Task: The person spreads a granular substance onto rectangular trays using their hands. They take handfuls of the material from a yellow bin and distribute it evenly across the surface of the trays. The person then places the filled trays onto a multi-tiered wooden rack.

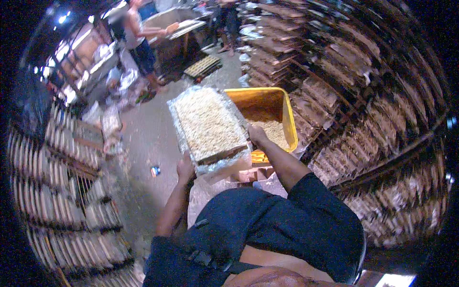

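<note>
A rectangular tray (210, 126) heaped with pale bean-like grains is held out in front of me, with crumpled clear plastic sheeting (179, 129) around its edges. My left hand (185, 168) is closed on its near left corner. On the right side, my right hand (258, 136) grips its edge, fingers partly hidden. Just behind and right of the tray stands a yellow tub (291, 119), with similar pale grains (272, 131) at its bottom. The tray covers the tub's left part.
Shelves of upright trays (57, 201) line the left. Tall stacks of wooden trays (315, 100) fill the right. A small blue-and-white object (155, 171) lies on the floor. Farther off, a person (138, 38) works at a table, with another person (227, 24) nearby.
</note>
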{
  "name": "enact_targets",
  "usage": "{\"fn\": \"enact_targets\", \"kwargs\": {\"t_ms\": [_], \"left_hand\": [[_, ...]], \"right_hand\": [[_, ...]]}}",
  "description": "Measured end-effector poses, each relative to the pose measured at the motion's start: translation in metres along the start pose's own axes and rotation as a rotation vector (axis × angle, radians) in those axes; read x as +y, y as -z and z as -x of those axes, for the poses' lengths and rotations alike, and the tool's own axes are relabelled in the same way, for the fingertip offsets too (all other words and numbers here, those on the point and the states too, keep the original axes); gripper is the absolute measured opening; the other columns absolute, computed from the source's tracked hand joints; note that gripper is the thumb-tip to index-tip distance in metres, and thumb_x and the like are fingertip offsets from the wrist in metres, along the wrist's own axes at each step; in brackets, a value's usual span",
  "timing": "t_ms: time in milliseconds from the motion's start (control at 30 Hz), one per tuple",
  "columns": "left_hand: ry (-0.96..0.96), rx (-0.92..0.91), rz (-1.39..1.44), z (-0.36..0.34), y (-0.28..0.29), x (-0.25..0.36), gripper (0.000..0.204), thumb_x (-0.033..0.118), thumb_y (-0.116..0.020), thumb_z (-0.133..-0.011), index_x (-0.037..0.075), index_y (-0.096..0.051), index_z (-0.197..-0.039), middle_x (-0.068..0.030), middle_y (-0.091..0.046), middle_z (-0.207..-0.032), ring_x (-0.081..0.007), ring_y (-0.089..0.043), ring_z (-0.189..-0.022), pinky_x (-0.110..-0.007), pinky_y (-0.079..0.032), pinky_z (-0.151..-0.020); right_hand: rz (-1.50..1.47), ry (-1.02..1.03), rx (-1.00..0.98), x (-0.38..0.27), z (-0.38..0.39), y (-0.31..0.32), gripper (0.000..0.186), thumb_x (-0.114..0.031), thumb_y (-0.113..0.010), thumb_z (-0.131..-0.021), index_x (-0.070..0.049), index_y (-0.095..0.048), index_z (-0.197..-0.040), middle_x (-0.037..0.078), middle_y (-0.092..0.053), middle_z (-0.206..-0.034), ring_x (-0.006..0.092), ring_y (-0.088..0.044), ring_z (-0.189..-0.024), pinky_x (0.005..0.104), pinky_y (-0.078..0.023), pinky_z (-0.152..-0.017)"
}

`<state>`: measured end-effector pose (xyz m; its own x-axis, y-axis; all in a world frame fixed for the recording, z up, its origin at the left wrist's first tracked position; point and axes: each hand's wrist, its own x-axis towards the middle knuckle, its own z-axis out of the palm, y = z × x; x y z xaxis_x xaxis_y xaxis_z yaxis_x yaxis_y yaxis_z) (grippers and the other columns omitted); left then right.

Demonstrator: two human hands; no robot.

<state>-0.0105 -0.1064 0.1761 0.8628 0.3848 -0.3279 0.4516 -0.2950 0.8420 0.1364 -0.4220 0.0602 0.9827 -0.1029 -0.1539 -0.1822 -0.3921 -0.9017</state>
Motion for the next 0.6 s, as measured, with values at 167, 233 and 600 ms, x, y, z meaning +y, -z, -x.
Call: {"fn": "enact_targets", "kwargs": {"t_ms": [167,233,600], "left_hand": [[-0.146,0.024,0.149,-0.016,0.007,-0.02,0.064,0.065,-0.044,-0.09,0.006,-0.054,-0.069,-0.0037,-0.051,-0.058,-0.0142,-0.049,-0.051,-0.029,-0.038,-0.048],[-0.164,0.009,0.163,-0.001,0.009,-0.005,0.06,0.062,-0.046,-0.091,0.008,-0.054,-0.07,-0.0018,-0.05,-0.058,-0.0122,-0.047,-0.051,-0.027,-0.037,-0.047],[-0.566,-0.368,0.362,0.058,-0.001,0.148,0.048,0.055,-0.046,-0.095,0.01,-0.06,-0.088,0.0006,-0.057,-0.075,-0.0089,-0.053,-0.063,-0.025,-0.04,-0.055]], "right_hand": [[-0.128,-0.027,-0.001,-0.046,0.059,0.034,0.052,-0.046,-0.049,-0.092,0.001,-0.063,-0.077,0.01,-0.06,-0.064,0.019,-0.058,-0.057,0.0343,-0.047,-0.059],[-0.251,-0.045,-0.011,-0.071,0.095,0.06,0.044,-0.042,-0.053,-0.09,0.001,-0.063,-0.087,0.01,-0.061,-0.069,0.0196,-0.059,-0.062,0.0328,-0.049,-0.062],[-0.843,0.555,-0.207,-0.135,0.237,0.206,0.094,-0.012,-0.073,-0.065,-0.003,-0.026,-0.145,0.011,-0.045,-0.138,0.0225,-0.051,-0.119,0.0351,-0.043,-0.098]]}}
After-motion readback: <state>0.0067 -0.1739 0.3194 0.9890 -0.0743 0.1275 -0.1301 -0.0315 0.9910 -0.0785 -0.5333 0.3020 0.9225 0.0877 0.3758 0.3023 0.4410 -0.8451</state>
